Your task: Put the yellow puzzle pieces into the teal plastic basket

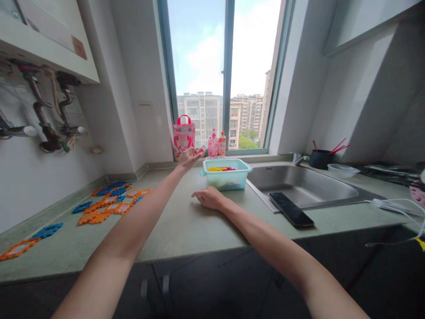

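Observation:
My left hand (pixel 187 158) is raised over the back of the counter, near the window sill. Its fingers are closed on a small red-and-white piece (pixel 202 149), too small to name exactly. Resting on the counter is my right hand (pixel 209 197), with its index finger stretched to the left and nothing visible in it. Just behind the right hand stands a light-green plastic basket (pixel 226 180) holding yellow and red pieces (pixel 219 169). Orange and blue interlocking tiles (pixel 109 201), some with white labels, lie on the counter to the left.
A black phone (pixel 291 210) lies across the front rim of the steel sink (pixel 299 186). On the sill are a pink bag (pixel 183 135), a pink pump bottle (pixel 213 144) and an orange bottle (pixel 222 144). A black pot (pixel 320 159) and a clear bowl (pixel 343 170) stand right.

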Demonstrator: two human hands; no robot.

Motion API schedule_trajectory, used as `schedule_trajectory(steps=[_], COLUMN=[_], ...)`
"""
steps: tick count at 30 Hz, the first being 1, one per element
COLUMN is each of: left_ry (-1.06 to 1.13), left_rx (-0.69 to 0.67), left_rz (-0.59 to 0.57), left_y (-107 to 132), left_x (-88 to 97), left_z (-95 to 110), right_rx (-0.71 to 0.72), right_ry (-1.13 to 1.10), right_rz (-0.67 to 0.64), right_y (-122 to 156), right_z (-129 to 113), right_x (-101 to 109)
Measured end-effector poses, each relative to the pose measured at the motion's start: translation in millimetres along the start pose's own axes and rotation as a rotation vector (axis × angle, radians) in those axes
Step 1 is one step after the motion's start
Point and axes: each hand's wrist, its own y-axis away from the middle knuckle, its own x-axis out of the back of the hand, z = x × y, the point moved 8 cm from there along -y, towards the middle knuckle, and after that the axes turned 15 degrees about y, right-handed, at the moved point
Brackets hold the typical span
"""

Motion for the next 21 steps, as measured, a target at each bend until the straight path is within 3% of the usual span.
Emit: schedule_trajectory(steps=[4, 7, 9, 13, 16, 18, 21], left_ry=[-0.047, -0.019, -0.008, 0.256, 0.536, 0.561, 0.438], left_rx=[0.117, 0.132, 0.122, 0.09, 0.162, 0.202, 0.238], left_rz=[0.071, -0.005, -0.03, -0.11, -0.3, -0.4, -0.391], left_y=[50, 98, 122, 146, 156, 164, 172], left_x=[32.1, 33.8, 32.6, 19.9, -3.5, -15.6, -21.9], left_z=[-40, -62, -66, -47, -37, -41, -61], right_rx=[-0.011, -0.051, -0.092, -0.135, -0.103, -0.082, -0.104], right_ry=[-0.115, -0.344, -0.49, -0.583, -0.581, -0.562, -0.514], right_rz=[0.052, 0.155, 0.218, 0.285, 0.325, 0.308, 0.245], right_y=[-3, -6, -8, -8, -5, -6, -15], right_z=[-1, -4, -7, -16, -26, -35, -49], right_x=[4, 9, 10, 14, 16, 11, -5])
